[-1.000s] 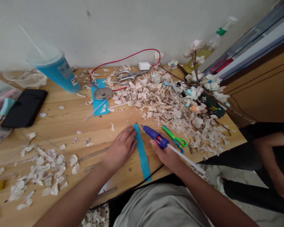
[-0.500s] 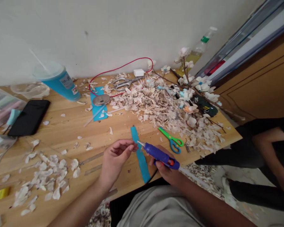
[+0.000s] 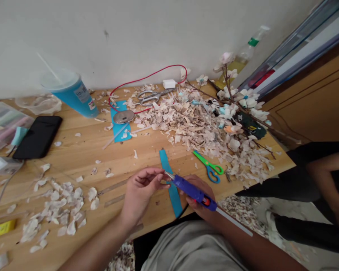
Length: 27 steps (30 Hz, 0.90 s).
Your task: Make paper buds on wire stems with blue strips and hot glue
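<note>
My right hand (image 3: 201, 196) grips a blue glue gun (image 3: 191, 189) with a clear glue stick trailing out the back. The gun's metal tip points left at the fingertips of my left hand (image 3: 142, 188). Those fingers are pinched together just above the table; what they hold is too small to make out. A long blue strip (image 3: 167, 165) lies on the wooden table (image 3: 81, 150) beneath both hands.
Green scissors (image 3: 209, 165) lie right of the strip. A big heap of petal scraps (image 3: 197, 128) and a flower branch (image 3: 237, 101) fill the far right. Also here: metal scissors (image 3: 148, 96), blue cup (image 3: 70, 92), black phone (image 3: 38, 136), white petals (image 3: 59, 207). Another person's arm (image 3: 327, 169) is at right.
My left hand lifted off the blue strip and pinched its fingers. My right hand drew the glue gun back toward me and turned its tip to the left fingertips.
</note>
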### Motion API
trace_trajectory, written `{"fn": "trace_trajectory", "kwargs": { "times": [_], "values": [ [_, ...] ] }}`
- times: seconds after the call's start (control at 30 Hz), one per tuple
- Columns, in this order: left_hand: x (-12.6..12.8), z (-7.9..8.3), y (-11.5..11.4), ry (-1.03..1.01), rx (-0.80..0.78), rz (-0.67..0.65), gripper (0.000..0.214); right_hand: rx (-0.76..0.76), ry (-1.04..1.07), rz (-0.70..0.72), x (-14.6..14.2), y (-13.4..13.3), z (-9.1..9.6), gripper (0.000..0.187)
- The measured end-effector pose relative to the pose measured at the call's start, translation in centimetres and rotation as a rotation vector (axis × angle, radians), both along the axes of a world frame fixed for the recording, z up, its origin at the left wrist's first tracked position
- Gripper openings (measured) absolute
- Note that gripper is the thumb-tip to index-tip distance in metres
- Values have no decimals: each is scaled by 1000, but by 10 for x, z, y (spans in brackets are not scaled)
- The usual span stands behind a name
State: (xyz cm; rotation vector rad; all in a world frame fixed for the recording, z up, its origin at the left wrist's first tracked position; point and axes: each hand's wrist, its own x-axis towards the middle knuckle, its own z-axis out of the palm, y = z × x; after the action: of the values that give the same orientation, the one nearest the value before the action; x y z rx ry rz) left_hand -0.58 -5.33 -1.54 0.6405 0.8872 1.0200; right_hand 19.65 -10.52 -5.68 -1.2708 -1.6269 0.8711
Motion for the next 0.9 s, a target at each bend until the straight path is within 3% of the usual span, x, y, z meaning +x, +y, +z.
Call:
{"fn": "trace_trajectory", "kwargs": {
  "times": [0.37,0.9],
  "values": [
    [1,-5,0,67,43,15,14,192,50,80,1,4,-8,20],
    [-1,-6,3,183,118,19,11,133,-2,80,-1,5,-1,19]
  ]
}}
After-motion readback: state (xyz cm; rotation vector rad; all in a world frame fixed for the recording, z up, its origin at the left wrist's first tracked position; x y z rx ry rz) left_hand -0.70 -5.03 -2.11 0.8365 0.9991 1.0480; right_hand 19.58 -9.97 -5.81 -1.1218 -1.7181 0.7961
